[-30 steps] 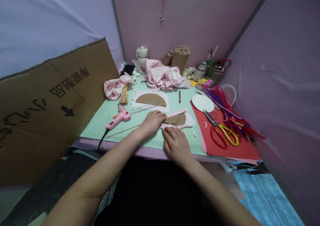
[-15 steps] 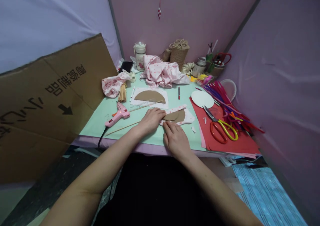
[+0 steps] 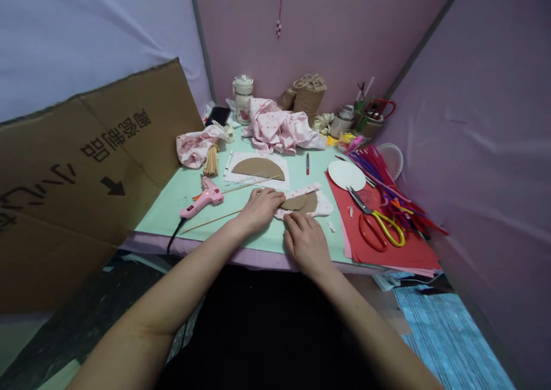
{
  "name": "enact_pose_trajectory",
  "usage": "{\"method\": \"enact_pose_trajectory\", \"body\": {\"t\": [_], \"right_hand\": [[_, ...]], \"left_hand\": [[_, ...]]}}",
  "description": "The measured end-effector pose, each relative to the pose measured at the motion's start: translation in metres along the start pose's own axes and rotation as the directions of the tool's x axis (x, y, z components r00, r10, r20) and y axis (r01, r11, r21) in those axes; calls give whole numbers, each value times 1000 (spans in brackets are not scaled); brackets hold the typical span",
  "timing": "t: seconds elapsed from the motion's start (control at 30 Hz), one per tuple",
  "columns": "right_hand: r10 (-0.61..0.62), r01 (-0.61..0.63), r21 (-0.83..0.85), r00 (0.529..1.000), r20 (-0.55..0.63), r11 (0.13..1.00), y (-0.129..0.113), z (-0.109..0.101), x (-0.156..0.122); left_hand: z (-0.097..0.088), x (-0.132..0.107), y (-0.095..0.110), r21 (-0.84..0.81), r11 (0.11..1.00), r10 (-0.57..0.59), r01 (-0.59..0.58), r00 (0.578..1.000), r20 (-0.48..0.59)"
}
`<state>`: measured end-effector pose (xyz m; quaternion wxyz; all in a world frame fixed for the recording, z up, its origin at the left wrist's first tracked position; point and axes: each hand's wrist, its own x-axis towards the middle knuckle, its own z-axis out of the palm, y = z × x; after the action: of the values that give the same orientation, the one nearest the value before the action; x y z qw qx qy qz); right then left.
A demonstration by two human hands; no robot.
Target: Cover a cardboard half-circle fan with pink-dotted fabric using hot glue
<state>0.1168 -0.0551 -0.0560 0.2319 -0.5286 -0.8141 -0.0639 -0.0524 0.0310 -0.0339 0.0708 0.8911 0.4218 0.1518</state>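
My left hand point(image 3: 262, 207) rests on the left end of a small brown cardboard piece point(image 3: 310, 203), its fingers close together and gripping the edge. Under that cardboard lies pink-dotted white fabric point(image 3: 323, 206), with its far edge folded over onto the board. My right hand point(image 3: 307, 242) presses the near edge of this fabric with bent fingers. Just beyond my hands, a half-round cardboard piece point(image 3: 258, 168) lies on another sheet of fabric. A thin wooden stick point(image 3: 210, 221) runs toward my left wrist. The fingertips are too small to see in detail.
A pink glue gun point(image 3: 202, 199) lies left, its cord over the table edge. Right are scissors point(image 3: 365, 206) on red sheets point(image 3: 390, 255), a white disc point(image 3: 346, 175) and pipe cleaners point(image 3: 387, 177). Crumpled fabric point(image 3: 279, 126) lies behind; a large cardboard panel point(image 3: 142, 149) stands left.
The view has shifted slightly. Both hands stay at the fabric and cardboard, with only a slight movement of the right fingers along the near edge.
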Motion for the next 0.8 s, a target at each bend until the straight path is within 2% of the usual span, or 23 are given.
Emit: {"method": "enact_pose_trajectory", "body": {"t": [0.13, 0.23, 0.3, 0.4, 0.5, 0.6, 0.7, 0.8], "right_hand": [[11, -11, -43, 1000, -3, 999, -2, 3, 4], [-1, 1, 0, 1000, -19, 1000, 1, 1, 3], [0, 6, 74, 997, -76, 997, 11, -4, 2], [67, -42, 137, 981, -182, 990, 32, -12, -1], [80, -62, 126, 986, -147, 990, 49, -16, -2], [62, -48, 148, 994, -95, 988, 50, -15, -4], [92, -66, 184, 987, -133, 981, 40, -15, -7], [121, -81, 227, 978, -167, 971, 33, -19, -14]], "left_hand": [[-2, -1, 3, -10, 1000, -10, 10, 1000, -2], [-3, -2, 4, -13, 1000, -16, 16, 1000, -1], [-5, -2, 4, -15, 1000, -18, 18, 1000, 4], [-5, -2, 1, -17, 1000, -16, 16, 1000, 7], [-3, -1, -2, -26, 999, -19, 19, 1000, 4], [-3, -1, 1, -39, 999, -25, 26, 999, 24], [-15, -9, 7, -13, 999, -49, 49, 999, -4], [-47, -35, 1, 43, 982, -177, 184, 976, -127]]}}
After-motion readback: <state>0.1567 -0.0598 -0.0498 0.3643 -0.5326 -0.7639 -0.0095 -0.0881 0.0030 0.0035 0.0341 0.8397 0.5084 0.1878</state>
